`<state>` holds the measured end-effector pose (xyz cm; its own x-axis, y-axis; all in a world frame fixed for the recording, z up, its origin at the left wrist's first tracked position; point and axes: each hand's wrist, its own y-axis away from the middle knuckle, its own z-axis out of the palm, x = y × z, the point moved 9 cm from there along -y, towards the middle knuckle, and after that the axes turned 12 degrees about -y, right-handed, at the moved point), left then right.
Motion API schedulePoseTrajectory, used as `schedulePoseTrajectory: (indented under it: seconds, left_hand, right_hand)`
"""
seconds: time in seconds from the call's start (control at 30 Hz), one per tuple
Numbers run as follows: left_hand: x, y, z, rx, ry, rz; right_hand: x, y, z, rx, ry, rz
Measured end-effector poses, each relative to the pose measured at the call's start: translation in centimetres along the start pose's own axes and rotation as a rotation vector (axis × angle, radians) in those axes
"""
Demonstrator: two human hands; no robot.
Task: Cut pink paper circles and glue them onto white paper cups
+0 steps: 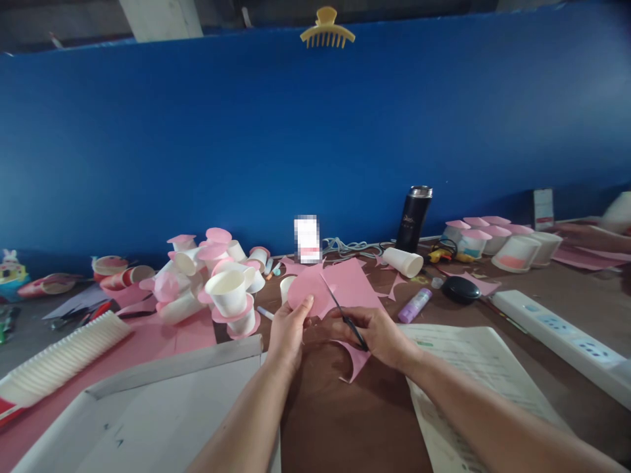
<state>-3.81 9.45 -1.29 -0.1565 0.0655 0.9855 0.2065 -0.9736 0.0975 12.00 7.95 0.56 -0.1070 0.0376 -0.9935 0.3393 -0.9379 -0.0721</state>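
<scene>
Pink paper (351, 284) is pinched in my left hand (290, 332), its thumb lying on the rounded left part. My right hand (377, 335) is closed round black-handled scissors (349, 320), whose blades lie across the paper along a cut. A curved pink offcut (355, 362) hangs or lies just below my right hand; which of the two I cannot tell. Behind my left hand a white paper cup (287, 288) is partly hidden. Left of it, white cups with pink paper discs (225, 292) are piled up.
A stack of cups (64, 358) and a white box (162, 414) are at the left. At the right are a purple glue stick (415, 305), a black bottle (414, 219), a printed sheet (473, 387), a power strip (566, 335) and another person's hand (586, 235).
</scene>
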Motion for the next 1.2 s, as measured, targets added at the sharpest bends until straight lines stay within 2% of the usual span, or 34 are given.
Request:
schedulePoseTrajectory:
  seconds: [0.17,0.37,0.67,1.2]
  left_hand:
    - [0.39,0.13,0.51,-0.078,-0.073,0.063]
    - [0.46,0.31,0.87,-0.112,-0.071,0.054]
    - [0.24,0.26,0.86,-0.128,-0.052,0.047]
    - [-0.07,-0.04,0.29,-0.085,-0.074,0.029]
  right_hand:
    - [-0.41,-0.03,-0.16,0.009,0.025,-0.020]
    - [-0.03,-0.06,-0.34,0.009,-0.005,0.004]
    - [0.13,-0.13,-0.36,0.022,-0.047,0.005]
    - [0.11,-0.02,-0.55,0.052,-0.066,0.026]
